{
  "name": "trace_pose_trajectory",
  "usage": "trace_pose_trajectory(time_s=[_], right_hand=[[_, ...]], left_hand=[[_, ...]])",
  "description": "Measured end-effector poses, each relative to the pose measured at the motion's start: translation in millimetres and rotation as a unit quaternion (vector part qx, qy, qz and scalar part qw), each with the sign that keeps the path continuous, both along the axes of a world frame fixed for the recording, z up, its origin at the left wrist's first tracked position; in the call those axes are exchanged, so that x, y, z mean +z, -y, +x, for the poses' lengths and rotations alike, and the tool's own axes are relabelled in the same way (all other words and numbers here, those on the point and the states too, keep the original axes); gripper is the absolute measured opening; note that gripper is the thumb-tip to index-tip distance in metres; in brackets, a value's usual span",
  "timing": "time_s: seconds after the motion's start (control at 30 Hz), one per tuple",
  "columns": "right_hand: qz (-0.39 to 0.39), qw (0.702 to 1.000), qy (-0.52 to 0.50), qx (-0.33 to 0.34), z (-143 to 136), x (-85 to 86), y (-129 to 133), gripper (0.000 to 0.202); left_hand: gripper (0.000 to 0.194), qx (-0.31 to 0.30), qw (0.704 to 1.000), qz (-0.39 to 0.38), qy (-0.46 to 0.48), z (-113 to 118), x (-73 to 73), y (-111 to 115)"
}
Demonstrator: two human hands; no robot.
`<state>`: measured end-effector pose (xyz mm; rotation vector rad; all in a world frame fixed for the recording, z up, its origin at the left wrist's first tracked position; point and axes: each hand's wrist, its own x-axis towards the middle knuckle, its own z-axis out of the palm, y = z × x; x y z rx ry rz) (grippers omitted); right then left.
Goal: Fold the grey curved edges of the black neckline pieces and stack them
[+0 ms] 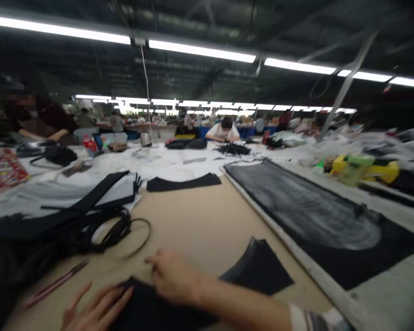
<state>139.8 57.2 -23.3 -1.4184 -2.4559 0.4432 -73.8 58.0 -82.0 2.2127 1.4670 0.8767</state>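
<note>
The black fabric panel (155, 311) stretches rightward from the spread, ungripping left hand (98, 309), the half-curled right hand (174, 277) nearer its far edge, any hold too blurred to tell.

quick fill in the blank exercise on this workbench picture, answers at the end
1. The forearm at lower right leads to the person's ____ hand.
2. With the left hand, that makes ____ of the person's own hands in view.
3. On the beige surface, coiled black strips lie toward the ____ side.
4. The bright container at far right is ____.

Missing words: right; two; left; yellow
</note>
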Motion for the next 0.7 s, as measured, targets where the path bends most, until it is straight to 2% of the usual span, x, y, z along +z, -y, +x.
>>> trace_pose_trajectory(time_s=[0.07,0.13,0.2,0.3,0.37,0.5,0.57,0.7], right_hand=[[-0.046,0.998,-0.046,0.005,23.4,-12.8,6.8,0.045],[-0.081,0.994,-0.078,0.014,46.9,-27.8,9.9,0.045],[-0.094,0.992,-0.087,0.017,62.6,-37.7,14.6,0.04],[-0.07,0.995,-0.066,0.025,66.1,-40.3,24.4,0.035],[-0.057,0.997,-0.038,0.03,59.3,-38.6,27.7,0.033],[-0.068,0.998,0.007,0.016,45.5,-36.4,23.2,0.028],[-0.081,0.997,0.01,0.01,43.1,-35.1,19.2,0.027],[-0.111,0.994,0.011,0.01,44.0,-31.5,14.3,0.02]], left_hand=[[0.041,-0.028,0.995,0.014,-0.098,-16.8,-10.8,22.1],[0.043,-0.052,0.978,0.076,-0.185,-22.9,-14.5,34.3],[0.034,-0.022,0.967,0.126,-0.221,-18.3,-12.0,37.4],[0.022,0.043,0.962,0.154,-0.22,3.7,-0.3,35.6],[0.021,0.031,0.966,0.136,-0.217,24.2,8.6,34.6],[0.03,-0.07,0.973,-0.006,-0.221,61.7,19.6,30.5],[0.027,-0.097,0.968,-0.055,-0.225,72.6,21.9,25.3],[0.02,-0.127,0.961,-0.079,-0.232,79.2,25.9,14.1]])
